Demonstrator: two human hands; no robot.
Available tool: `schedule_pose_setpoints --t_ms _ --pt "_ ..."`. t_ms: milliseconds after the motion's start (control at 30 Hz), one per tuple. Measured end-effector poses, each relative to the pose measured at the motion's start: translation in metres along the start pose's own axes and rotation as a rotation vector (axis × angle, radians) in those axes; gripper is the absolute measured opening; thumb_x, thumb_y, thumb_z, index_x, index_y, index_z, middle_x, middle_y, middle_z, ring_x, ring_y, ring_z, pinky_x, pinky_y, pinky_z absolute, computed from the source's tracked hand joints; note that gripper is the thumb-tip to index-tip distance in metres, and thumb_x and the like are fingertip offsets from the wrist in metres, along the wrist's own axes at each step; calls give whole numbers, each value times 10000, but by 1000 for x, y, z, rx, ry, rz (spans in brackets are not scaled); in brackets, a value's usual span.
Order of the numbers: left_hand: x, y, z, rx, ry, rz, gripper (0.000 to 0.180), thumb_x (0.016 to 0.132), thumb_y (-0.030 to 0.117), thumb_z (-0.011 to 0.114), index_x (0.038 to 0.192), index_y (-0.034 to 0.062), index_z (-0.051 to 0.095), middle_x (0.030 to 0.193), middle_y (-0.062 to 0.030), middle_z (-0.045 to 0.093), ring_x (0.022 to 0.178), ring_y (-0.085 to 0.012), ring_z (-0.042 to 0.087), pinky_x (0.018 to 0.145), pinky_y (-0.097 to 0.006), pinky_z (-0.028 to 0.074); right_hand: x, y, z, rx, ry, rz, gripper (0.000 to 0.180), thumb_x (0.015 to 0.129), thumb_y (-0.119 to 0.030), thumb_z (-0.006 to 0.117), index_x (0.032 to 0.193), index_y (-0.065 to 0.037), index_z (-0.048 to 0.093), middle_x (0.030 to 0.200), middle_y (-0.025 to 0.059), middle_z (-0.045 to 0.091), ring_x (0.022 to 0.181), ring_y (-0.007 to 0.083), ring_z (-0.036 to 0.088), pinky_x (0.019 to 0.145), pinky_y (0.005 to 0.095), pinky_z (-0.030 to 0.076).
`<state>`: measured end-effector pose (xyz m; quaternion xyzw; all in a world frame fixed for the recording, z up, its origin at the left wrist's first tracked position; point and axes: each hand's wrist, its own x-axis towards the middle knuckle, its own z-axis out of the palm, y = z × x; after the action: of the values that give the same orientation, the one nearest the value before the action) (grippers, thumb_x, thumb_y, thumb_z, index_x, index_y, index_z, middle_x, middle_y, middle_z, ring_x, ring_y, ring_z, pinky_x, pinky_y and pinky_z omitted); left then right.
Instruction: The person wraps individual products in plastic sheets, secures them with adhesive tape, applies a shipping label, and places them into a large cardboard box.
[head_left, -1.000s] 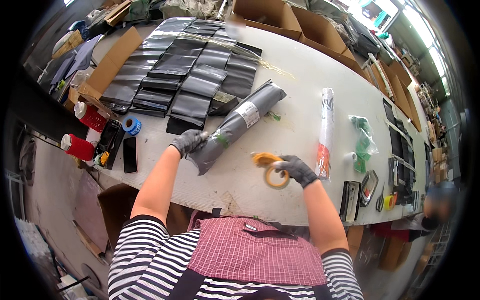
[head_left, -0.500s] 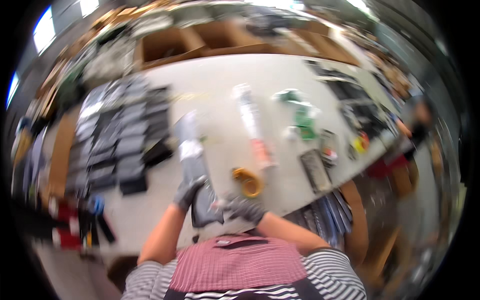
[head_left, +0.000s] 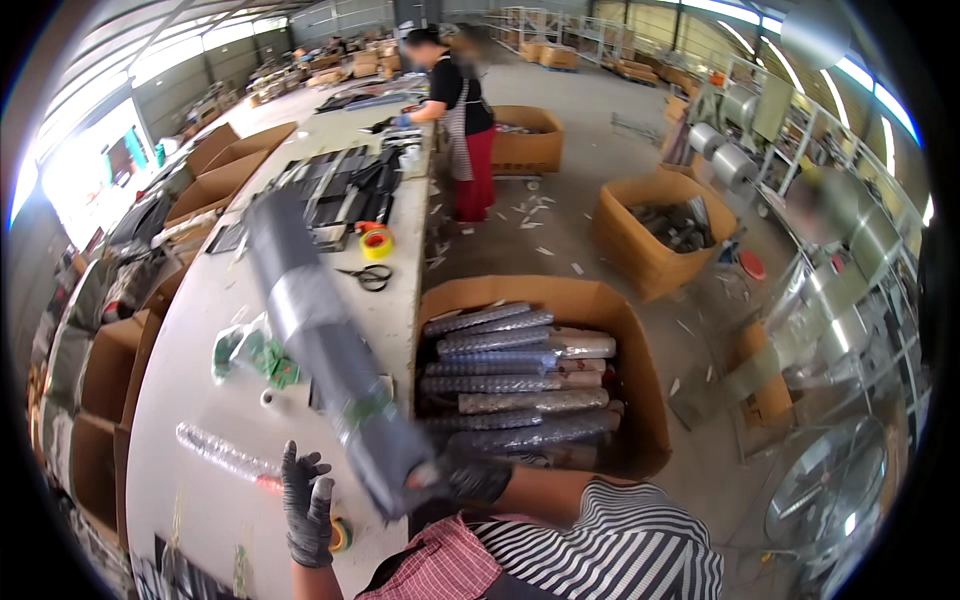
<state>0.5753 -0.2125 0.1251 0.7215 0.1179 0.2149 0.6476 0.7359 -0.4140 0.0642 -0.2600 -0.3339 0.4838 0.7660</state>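
Note:
A long grey roll (head_left: 310, 325) in shiny plastic film, with a green patch near its lower end, is held up over the table's right edge. My right hand (head_left: 468, 478), in a dark grey glove, is closed around its near end. My left hand (head_left: 308, 510), gloved too, is raised beside it with fingers apart and nothing in it. Behind the left hand, a clear-wrapped roll (head_left: 222, 450) with a red end lies on the white table (head_left: 165, 400). A tape roll (head_left: 341, 534) is partly hidden by that hand.
Right of the table stands a cardboard box (head_left: 640, 360) holding several wrapped rolls (head_left: 500, 383). Scissors (head_left: 372, 277), yellow tape (head_left: 376, 243) and green-and-white plastic (head_left: 255, 352) lie on the table. Farther off are a person (head_left: 465, 120) at the table, another carton (head_left: 650, 250) and metal racks (head_left: 850, 150).
My view has swung right. The grey roll, previously low over the table between both hands, is now lifted in my right hand. My left hand has come away from it and opened.

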Motion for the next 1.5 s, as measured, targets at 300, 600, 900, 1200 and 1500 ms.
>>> schedule_pose_setpoints --t_ms 300,600,900,1200,1500 --pt "-18 -105 -15 9 152 -424 437 923 51 610 1344 25 496 1074 -62 619 870 -103 570 749 -223 479 -143 -404 -287 -340 1208 -770 277 933 -419 551 1029 -161 578 916 23 610 764 214 598 619 377 512" --pt "-59 -105 7 337 -190 -849 435 971 368 561 1266 50 592 1131 -144 673 1049 -255 631 931 -379 487 -23 -101 -307 -154 1090 233 228 927 -203 550 710 -151 502 623 -40 458 500 79 431 420 234 349" --pt "-126 -125 -30 437 -4 -1068 419 966 346 554 1251 43 605 1195 -175 655 1126 -310 608 999 -377 448 180 163 -95 -1187 -205 -95 479 865 -265 654 1258 -6 564 1170 202 624 1082 357 589 966 431 457" --pt "-195 -154 -48 -97 722 -1034 653 977 231 570 1494 18 232 1098 -155 575 903 -197 642 764 -305 542 319 262 20 -1544 -291 767 929 866 -441 619 1553 -104 91 1474 230 357 1326 336 405 1013 550 391" --pt "-133 -174 -81 -84 729 -871 514 909 121 625 1389 25 466 1077 -81 624 779 -116 601 718 -284 535 347 311 -2 -1295 -282 284 692 580 -102 754 1219 -33 499 1055 212 623 952 369 634 838 438 522"
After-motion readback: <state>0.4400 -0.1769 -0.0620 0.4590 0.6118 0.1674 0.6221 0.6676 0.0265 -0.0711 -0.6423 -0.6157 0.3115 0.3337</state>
